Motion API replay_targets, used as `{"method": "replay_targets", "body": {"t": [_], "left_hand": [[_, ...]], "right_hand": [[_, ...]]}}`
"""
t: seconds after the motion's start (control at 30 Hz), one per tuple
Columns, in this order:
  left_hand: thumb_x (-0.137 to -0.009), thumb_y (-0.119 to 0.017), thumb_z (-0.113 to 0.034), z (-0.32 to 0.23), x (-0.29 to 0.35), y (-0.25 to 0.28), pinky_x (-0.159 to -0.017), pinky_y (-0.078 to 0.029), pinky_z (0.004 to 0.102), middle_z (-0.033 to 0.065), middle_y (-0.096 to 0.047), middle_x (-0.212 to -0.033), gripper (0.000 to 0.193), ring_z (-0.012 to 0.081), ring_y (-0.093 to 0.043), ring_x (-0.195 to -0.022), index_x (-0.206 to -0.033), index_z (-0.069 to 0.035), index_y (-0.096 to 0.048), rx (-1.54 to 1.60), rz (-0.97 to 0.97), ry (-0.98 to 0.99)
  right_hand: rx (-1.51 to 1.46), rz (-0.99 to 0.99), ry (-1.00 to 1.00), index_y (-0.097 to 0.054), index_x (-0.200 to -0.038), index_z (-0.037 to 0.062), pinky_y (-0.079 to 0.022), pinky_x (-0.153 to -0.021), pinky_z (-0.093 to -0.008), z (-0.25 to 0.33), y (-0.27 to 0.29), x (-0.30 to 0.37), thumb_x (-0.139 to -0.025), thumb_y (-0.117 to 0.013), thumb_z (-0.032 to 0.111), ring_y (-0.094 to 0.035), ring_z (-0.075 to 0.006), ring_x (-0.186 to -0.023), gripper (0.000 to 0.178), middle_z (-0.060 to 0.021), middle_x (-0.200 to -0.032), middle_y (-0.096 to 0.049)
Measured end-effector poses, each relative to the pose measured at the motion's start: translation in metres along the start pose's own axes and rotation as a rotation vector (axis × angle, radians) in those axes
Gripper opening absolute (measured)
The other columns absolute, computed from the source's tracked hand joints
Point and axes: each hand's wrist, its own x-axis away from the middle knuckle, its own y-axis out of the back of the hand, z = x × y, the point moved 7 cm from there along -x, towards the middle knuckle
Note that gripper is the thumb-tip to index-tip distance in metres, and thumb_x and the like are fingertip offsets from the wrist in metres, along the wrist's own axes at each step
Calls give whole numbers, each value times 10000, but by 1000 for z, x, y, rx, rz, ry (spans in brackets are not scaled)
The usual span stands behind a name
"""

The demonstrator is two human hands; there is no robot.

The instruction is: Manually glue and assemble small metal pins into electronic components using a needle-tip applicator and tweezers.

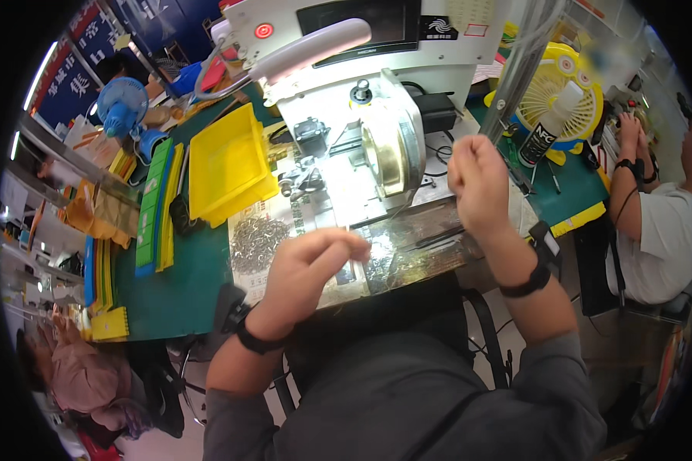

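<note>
My left hand (307, 269) is closed in a pinch above the front of the lit work area. Whatever its fingertips hold is too small to make out. Beside it, on a printed sheet, lies a heap of small silvery metal pieces (257, 242). My right hand (480, 184) is raised and closed at the right of the machine, its fingers curled so that anything inside is hidden. Between and beyond both hands stands a bench machine with a round metal ring (417, 131), glaring under the lamp. Thin dark tools (434, 238) lie on the worn board below my right hand.
A yellow tray (197, 192) sits at the left, with green and yellow strips (158, 203) beside it. The white lamp (315, 50) hangs over the machine. At right are a yellow fan (550, 84) and a spray can (537, 144). Another person (661, 238) works farther right.
</note>
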Motion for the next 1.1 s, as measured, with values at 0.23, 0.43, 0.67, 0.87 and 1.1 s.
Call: {"method": "replay_targets", "body": {"t": [0.23,0.43,0.67,0.87,1.1], "left_hand": [[-1019,-521,-112,21,-33,-2,-1049,-450,411,145,-622,-1247,257,242,-562,-1248,-1219,37,-583,398,-192,-64],[-1008,-539,-110,28,-19,5,-1029,-461,392,132,-652,-1207,250,218,-596,-1189,-1203,30,-609,249,-207,-67],[-972,-661,-198,28,-10,-50,-729,-467,227,17,-697,-946,263,53,-579,-831,-1133,3,-714,197,318,338],[-972,-612,-141,13,6,-18,-756,-485,261,58,-700,-945,248,83,-599,-830,-1141,20,-697,174,297,177],[-978,-564,-66,-12,12,-26,-652,-485,246,46,-681,-818,215,121,-614,-709,-1119,37,-689,-84,256,-54]], "right_hand": [[98,184,-289,-586,-992,30,-341,-502,-219,-12,-19,-25,-978,-654,164,-442,-50,-569,151,24,-709,-535],[1003,585,929,-600,-880,83,-424,-517,-359,62,-86,89,-789,-668,67,-546,-191,-581,115,-24,-671,-516],[409,1187,762,-507,-749,73,-432,-526,-417,19,-161,188,-746,-665,133,-567,-263,-621,169,-74,-663,-489],[348,1109,633,-573,-819,82,-432,-566,-384,18,-156,171,-837,-678,104,-545,-250,-647,109,-50,-703,-483],[225,1061,553,-624,-902,71,-475,-629,-421,14,-146,163,-802,-686,29,-590,-294,-731,125,-71,-791,-561]]}}
